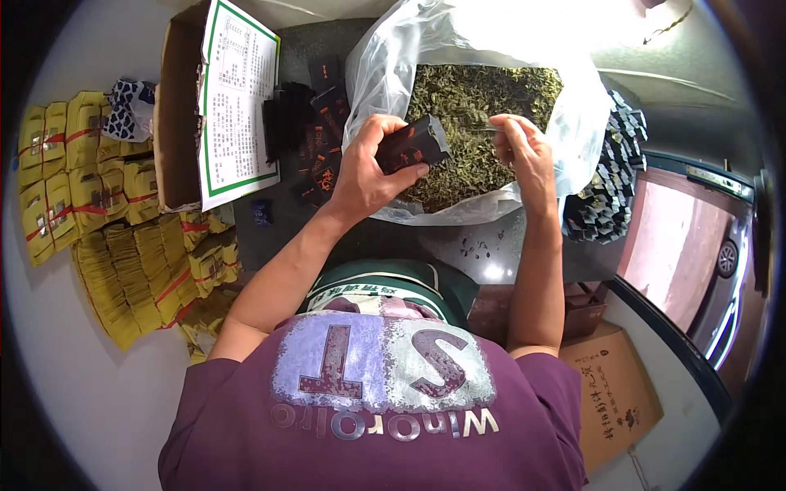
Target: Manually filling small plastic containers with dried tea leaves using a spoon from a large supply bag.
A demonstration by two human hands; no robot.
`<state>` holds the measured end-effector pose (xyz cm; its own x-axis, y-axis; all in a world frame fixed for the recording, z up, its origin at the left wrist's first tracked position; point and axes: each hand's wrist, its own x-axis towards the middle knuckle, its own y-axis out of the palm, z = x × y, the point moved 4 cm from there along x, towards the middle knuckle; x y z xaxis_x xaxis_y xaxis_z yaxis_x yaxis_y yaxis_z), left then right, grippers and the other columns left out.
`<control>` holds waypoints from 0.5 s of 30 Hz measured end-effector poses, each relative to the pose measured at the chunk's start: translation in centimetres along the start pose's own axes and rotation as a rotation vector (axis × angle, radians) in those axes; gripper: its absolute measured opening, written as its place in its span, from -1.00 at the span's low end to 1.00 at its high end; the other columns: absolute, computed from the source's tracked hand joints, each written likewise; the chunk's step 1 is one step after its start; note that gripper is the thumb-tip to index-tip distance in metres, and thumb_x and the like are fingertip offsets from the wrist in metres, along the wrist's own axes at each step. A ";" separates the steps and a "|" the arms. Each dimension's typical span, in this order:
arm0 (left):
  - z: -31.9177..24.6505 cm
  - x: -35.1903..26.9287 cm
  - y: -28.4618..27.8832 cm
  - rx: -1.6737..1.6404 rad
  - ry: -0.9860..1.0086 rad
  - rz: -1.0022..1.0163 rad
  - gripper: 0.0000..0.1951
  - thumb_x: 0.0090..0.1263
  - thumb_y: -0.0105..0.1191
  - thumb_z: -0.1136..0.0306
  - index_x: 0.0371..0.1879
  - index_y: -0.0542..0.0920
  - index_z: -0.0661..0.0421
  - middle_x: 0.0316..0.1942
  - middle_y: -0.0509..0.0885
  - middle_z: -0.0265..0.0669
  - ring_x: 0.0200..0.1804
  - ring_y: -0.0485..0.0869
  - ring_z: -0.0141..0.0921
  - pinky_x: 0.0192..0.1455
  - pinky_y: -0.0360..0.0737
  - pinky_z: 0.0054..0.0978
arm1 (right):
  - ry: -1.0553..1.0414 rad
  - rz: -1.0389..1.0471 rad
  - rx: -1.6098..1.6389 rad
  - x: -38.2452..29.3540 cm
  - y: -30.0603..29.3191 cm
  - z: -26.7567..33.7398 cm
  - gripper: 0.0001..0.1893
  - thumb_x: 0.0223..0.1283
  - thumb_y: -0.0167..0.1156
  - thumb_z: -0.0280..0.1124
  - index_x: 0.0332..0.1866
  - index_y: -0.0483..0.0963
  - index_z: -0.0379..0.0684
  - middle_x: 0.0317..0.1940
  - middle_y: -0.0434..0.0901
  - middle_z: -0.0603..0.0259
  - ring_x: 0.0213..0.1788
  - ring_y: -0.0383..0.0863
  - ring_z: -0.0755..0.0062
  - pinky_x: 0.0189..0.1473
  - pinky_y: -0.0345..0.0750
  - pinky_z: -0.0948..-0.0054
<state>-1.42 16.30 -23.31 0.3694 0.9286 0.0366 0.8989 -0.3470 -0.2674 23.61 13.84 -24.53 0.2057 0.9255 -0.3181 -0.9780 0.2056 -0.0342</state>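
Note:
My left hand (359, 178) grips a small black foil sachet (408, 147) with orange print. Its torn-looking mouth gapes toward the right, over dried tea leaves (454, 178). Those leaves fill a large clear plastic bag (384, 80) whose sides are folded outward. Above the right part of the leaves, my right hand (528, 150) pinches a thin pale object (489, 127) between thumb and fingertips; it is too blurred to name. More black sachets (322, 147) lie loose left of the bag. Whether the held sachet contains leaves is hidden.
Many upright black sachets (605, 190) crowd the dark table (276, 239) right of the bag. At left stands an open carton (178, 110) with a printed panel (242, 110), near stacked yellow packets (86, 129). Leaf crumbs (476, 248) lie in front; a cardboard box (614, 393) is lower right.

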 end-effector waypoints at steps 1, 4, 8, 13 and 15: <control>0.2 0.0 0.2 0.027 0.023 -0.007 -0.49 0.07 0.49 0.42 -0.01 0.53 0.17 -0.11 0.62 -0.21 -0.07 0.66 -0.32 0.04 0.59 -0.38 | -0.002 0.000 -0.017 -0.4 -0.3 0.9 -0.74 0.57 0.08 -0.28 0.01 0.63 -0.21 -0.42 0.51 0.49 -0.43 0.37 0.75 -0.39 0.30 0.67; 0.0 0.4 0.6 0.081 0.064 -0.019 -0.48 0.06 0.50 0.38 -0.01 0.54 0.16 -0.12 0.63 -0.18 -0.06 0.68 -0.26 0.03 0.61 -0.35 | -0.028 0.043 -0.002 -1.9 -0.6 3.3 -0.73 0.58 0.05 -0.29 -0.01 0.63 -0.22 -0.43 0.49 0.49 -0.44 0.35 0.73 -0.38 0.27 0.65; -1.5 0.9 1.4 0.154 0.101 -0.032 -0.49 0.07 0.50 0.32 -0.02 0.56 0.16 -0.15 0.64 -0.15 -0.08 0.70 -0.19 0.01 0.62 -0.29 | -0.044 0.080 -0.077 -3.2 -0.4 5.5 -0.74 0.58 0.04 -0.31 -0.05 0.64 -0.23 -0.47 0.46 0.49 -0.45 0.33 0.72 -0.37 0.26 0.64; -3.0 1.1 2.8 0.134 0.196 -0.009 -0.49 0.07 0.48 0.31 -0.02 0.55 0.19 -0.16 0.66 -0.12 -0.08 0.70 -0.14 0.02 0.61 -0.25 | -0.138 0.082 -0.484 -5.1 2.3 8.0 -0.83 0.48 0.09 -0.39 -0.05 0.60 -0.20 -0.51 0.48 0.39 -0.45 0.43 0.59 -0.35 0.37 0.55; -2.8 0.8 3.3 0.034 0.117 0.018 -0.47 0.09 0.47 0.28 0.00 0.54 0.20 -0.15 0.66 -0.12 -0.07 0.69 -0.19 0.04 0.61 -0.28 | -0.304 0.076 -0.617 -6.2 3.3 9.4 -0.84 0.47 0.09 -0.41 -0.04 0.59 -0.21 -0.47 0.51 0.29 -0.43 0.48 0.47 -0.32 0.42 0.46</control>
<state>2.50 15.54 -21.47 0.4121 0.8998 0.1431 0.8842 -0.3571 -0.3012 19.42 11.80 -13.80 0.0478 0.9968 -0.0647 -0.8122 0.0011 -0.5834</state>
